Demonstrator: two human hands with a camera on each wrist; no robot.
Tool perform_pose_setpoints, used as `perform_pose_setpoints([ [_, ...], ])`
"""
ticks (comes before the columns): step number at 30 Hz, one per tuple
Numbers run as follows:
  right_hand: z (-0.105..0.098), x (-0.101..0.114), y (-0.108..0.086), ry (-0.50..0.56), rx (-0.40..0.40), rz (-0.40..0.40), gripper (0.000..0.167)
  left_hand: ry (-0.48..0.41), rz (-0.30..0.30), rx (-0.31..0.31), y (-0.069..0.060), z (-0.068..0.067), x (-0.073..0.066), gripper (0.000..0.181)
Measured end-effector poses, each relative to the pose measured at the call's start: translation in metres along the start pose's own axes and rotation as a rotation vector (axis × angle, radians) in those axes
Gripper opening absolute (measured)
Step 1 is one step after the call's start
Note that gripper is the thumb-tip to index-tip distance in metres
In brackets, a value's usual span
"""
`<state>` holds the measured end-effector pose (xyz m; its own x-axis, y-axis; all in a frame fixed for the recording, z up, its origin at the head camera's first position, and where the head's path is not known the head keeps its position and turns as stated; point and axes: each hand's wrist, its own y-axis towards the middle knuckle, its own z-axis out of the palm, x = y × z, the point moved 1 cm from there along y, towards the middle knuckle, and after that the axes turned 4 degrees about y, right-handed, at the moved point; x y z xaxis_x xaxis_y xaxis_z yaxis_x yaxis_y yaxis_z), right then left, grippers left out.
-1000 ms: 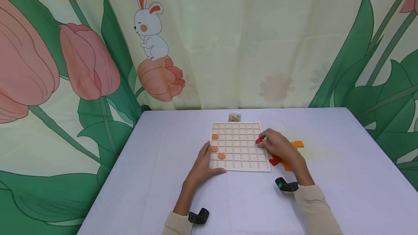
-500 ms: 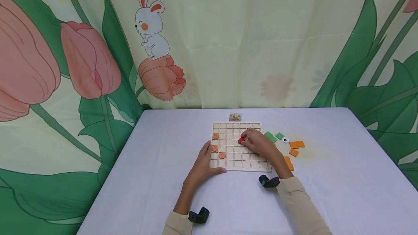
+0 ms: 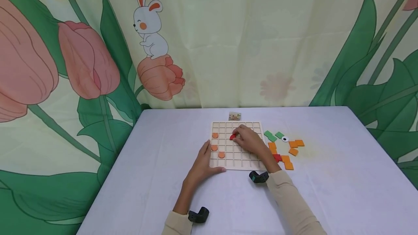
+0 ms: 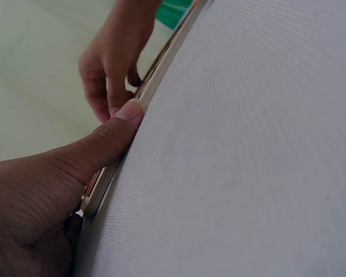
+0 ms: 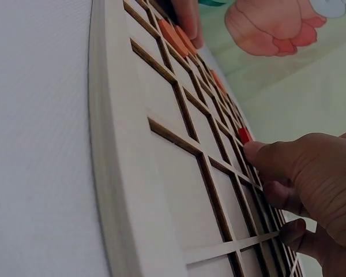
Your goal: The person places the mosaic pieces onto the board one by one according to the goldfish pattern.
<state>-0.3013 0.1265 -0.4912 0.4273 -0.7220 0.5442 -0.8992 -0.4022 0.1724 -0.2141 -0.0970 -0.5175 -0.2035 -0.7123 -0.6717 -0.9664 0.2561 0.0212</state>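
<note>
A pale wooden grid board [image 3: 241, 159] lies on the table. My left hand [image 3: 200, 168] holds its near left corner, thumb along the front edge and fingers at the left side; the left wrist view shows the thumb [image 4: 112, 135] against the rim. Over the upper middle squares, my right hand [image 3: 250, 141] pinches a small red piece [image 3: 233, 137] between thumb and fingers. In the right wrist view the red piece [image 5: 245, 135] shows at the thumb tip. Orange discs [image 3: 221, 155] sit in squares on the board's left side.
Right of the board lie orange tiles [image 3: 289, 165], a red piece [image 3: 277, 157], green tiles [image 3: 270, 136] and a white eye disc [image 3: 285, 139]. Behind the board is a small patterned card [image 3: 234, 116]. A printed curtain [image 3: 222, 46] hangs beyond the table [image 3: 147, 177].
My right hand has carried the red piece leftward from the board's right edge to its upper middle, uncovering the loose tiles on the right. The left hand has stayed at the corner.
</note>
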Motion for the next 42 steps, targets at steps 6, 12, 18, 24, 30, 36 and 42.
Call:
perform_pose_setpoints([
  [6, -0.002, 0.002, 0.001, 0.035, -0.005, 0.019, 0.024, -0.001, 0.001, -0.003, 0.002, -0.001, 0.001, 0.125],
  [12, 0.003, 0.002, 0.001, 0.073, -0.011, 0.054, 0.024, 0.001, -0.006, 0.007, 0.0, 0.004, 0.003, 0.124],
  [18, 0.006, 0.003, 0.004, 0.062, -0.016, 0.054, 0.024, 0.016, -0.002, 0.011, 0.0, 0.006, 0.006, 0.126],
  [24, 0.006, 0.006, 0.007, 0.051, -0.018, 0.045, 0.024, 0.001, 0.016, 0.001, 0.0, 0.004, 0.004, 0.123],
  [30, 0.005, 0.006, 0.011, 0.058, -0.019, 0.054, 0.023, 0.008, 0.018, -0.006, 0.001, 0.002, 0.001, 0.123],
  [36, 0.008, 0.005, 0.012, 0.07, -0.018, 0.069, 0.024, 0.001, 0.006, -0.007, 0.001, 0.003, 0.001, 0.123],
  [42, 0.008, 0.006, 0.013, 0.095, -0.018, 0.096, 0.025, 0.012, -0.001, -0.005, -0.001, 0.0, -0.003, 0.121],
])
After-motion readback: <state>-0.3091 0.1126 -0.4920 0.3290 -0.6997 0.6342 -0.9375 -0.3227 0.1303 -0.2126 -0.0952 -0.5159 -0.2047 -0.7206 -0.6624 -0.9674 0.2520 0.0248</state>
